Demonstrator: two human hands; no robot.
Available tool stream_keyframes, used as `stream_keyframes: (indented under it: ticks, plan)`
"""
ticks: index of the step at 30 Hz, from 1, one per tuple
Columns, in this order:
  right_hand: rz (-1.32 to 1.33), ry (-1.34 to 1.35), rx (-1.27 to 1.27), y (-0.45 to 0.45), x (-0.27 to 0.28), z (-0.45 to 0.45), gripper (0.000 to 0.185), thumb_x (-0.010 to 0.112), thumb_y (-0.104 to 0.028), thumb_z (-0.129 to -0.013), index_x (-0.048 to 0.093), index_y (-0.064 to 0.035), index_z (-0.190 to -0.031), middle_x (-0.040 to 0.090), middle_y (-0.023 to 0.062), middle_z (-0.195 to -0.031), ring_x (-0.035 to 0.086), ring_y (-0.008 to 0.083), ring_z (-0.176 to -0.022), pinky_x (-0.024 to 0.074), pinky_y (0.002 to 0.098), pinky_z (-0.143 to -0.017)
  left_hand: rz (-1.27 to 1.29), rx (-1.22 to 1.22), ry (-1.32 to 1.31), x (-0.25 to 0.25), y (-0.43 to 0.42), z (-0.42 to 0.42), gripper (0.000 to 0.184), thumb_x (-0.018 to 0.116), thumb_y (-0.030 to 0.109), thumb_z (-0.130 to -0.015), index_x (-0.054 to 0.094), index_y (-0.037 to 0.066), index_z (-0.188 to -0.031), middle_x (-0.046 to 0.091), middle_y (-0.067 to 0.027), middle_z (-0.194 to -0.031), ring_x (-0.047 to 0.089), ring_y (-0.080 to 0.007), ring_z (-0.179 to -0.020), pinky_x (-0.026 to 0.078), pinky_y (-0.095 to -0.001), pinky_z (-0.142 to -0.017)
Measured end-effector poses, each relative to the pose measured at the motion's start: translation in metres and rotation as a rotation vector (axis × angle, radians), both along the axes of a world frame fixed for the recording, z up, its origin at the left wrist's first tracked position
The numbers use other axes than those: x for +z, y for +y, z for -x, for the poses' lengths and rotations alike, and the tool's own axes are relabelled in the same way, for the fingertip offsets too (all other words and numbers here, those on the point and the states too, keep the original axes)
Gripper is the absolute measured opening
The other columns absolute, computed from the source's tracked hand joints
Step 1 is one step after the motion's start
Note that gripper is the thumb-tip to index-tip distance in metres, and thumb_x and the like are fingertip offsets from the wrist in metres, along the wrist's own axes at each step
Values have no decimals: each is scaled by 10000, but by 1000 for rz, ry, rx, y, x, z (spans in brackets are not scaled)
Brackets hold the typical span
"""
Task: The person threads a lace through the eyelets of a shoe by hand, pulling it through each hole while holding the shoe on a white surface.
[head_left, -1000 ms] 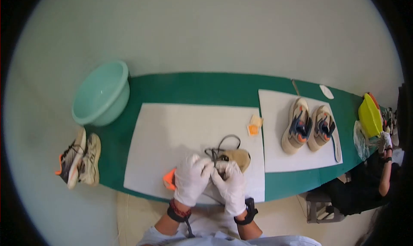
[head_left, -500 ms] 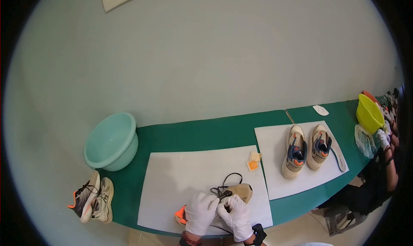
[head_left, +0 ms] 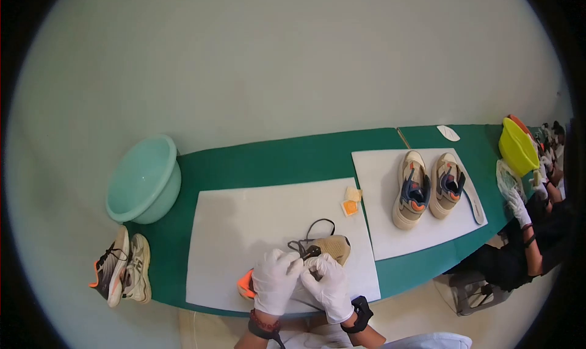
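Note:
A beige shoe (head_left: 334,248) with an orange heel lies on its white board (head_left: 232,227), toe to the right. Its dark lace (head_left: 320,221) loops up beyond the laced part. My left hand (head_left: 276,282), in a white glove, covers the middle of the shoe, fingers bent together near the laces. My right hand (head_left: 328,287), also gloved, is pinched at the laces beside it. The fingertips almost meet, and what each holds is too small to make out.
A teal basin (head_left: 143,181) stands at the left, with two shoes (head_left: 125,266) below it. On the right board (head_left: 384,245) are two beige-blue shoes (head_left: 412,196) and an insole (head_left: 474,205). Orange packets (head_left: 350,207) lie nearby. A co-worker's gloved hand (head_left: 517,208) is near a yellow basin (head_left: 517,147).
The view has tilted up and then partly back down. My hands stay at the laces with small finger shifts. The co-worker's gloved hand has moved onto the clear bag.

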State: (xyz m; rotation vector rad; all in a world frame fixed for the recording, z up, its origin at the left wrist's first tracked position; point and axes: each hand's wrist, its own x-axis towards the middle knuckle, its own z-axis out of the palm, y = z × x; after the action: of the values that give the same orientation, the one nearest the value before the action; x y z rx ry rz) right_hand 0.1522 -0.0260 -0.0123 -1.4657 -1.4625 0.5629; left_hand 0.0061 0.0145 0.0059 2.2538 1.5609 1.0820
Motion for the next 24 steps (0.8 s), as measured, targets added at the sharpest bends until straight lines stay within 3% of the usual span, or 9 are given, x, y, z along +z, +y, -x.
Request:
stream_keyframes:
  ticks: [9,12,20,24]
  plan:
    - [-39,-73,-14,5,0,3,104,788,-183,-922,743,-92,-945,665,106,-854,689,319,-787,543,417,-711,28,40,11,-1,2,-3,102,796,185,-915,788,103,-975,662,-95,-903,654,-338,-901,524,-469,-774]
    - [-40,-67,-22,5,-1,4,112,787,-192,-930,740,-90,-941,664,107,-853,690,319,-787,544,417,-712,3,43,21,-4,4,-3,104,801,223,-906,747,141,-942,649,-71,-907,650,-331,-886,520,-494,-763]
    - [-47,-13,-15,7,-11,4,115,784,-190,-930,744,-85,-949,663,121,-850,686,334,-799,544,431,-732,-58,49,30,-8,7,-3,103,804,197,-903,729,138,-940,628,-63,-893,636,-319,-869,510,-478,-745]
    - [-88,-16,-13,8,-11,3,84,782,-122,-922,730,-61,-945,682,137,-870,684,351,-812,543,436,-740,-8,68,-43,-1,4,-7,102,800,162,-915,758,79,-957,642,-102,-885,632,-341,-866,512,-455,-754]
